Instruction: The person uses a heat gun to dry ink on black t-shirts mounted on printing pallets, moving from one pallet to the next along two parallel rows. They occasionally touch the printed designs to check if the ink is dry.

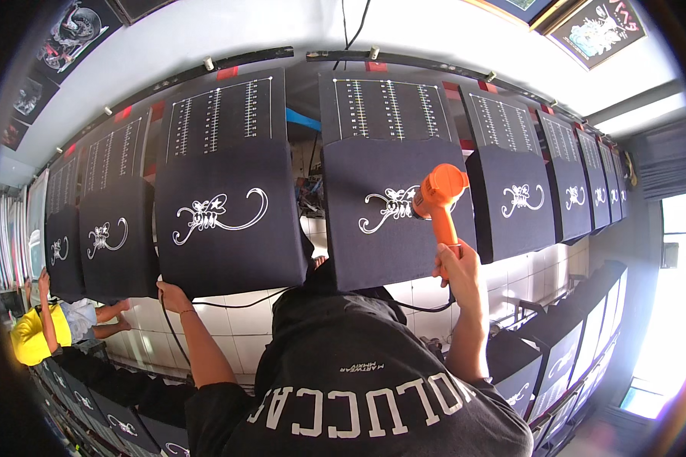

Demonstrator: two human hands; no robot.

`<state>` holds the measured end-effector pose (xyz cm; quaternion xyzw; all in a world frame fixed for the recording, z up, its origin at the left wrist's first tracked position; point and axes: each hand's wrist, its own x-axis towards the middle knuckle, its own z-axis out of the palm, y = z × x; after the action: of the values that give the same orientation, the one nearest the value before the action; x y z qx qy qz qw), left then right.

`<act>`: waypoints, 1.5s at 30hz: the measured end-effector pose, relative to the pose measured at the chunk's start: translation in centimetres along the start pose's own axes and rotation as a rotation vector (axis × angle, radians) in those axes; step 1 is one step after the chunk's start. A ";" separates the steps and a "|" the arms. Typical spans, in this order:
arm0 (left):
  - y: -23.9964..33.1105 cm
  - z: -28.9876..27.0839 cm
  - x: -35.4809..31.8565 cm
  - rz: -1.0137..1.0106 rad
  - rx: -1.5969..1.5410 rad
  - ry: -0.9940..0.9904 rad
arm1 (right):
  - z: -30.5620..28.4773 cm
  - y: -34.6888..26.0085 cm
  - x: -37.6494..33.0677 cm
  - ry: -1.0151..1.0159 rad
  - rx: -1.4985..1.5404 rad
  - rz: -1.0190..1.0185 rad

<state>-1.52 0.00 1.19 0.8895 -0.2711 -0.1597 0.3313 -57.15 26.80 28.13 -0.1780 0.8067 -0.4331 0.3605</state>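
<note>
My right hand (463,268) is wrapped round the handle of an orange hair dryer (443,190). Its nozzle points left at the white print (389,209) on a black T-shirt (358,251), which is stretched over a flat board. The nozzle covers part of that print. My left hand (175,298) is closed on a black power cord (172,331), close to the lower edge of another black shirt (221,263). That shirt bears a similar white print (215,215).
More boards with black printed shirts (514,206) stretch away on both sides. A second row (522,373) stands behind me. A person in a yellow top (34,335) works at the far left. White floor tiles (232,324) show between the rows.
</note>
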 end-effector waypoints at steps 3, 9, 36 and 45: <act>1.1 -0.8 0.5 0.028 -0.011 0.016 | -0.2 0.3 -0.1 -0.022 0.167 0.028; -1.6 -0.7 3.1 0.075 0.078 0.023 | 0.3 -0.1 -0.7 -0.104 0.104 0.044; -0.5 -0.8 1.0 0.082 0.137 0.055 | 1.1 -1.9 -1.6 -0.252 -0.041 0.050; 0.0 -1.0 0.3 0.048 0.065 0.006 | 1.3 -2.0 -2.5 -0.330 -0.024 0.106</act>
<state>-0.80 0.29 1.93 0.8935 -0.2965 -0.1403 0.3066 -54.58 26.45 30.36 -0.2084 0.7500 -0.3686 0.5082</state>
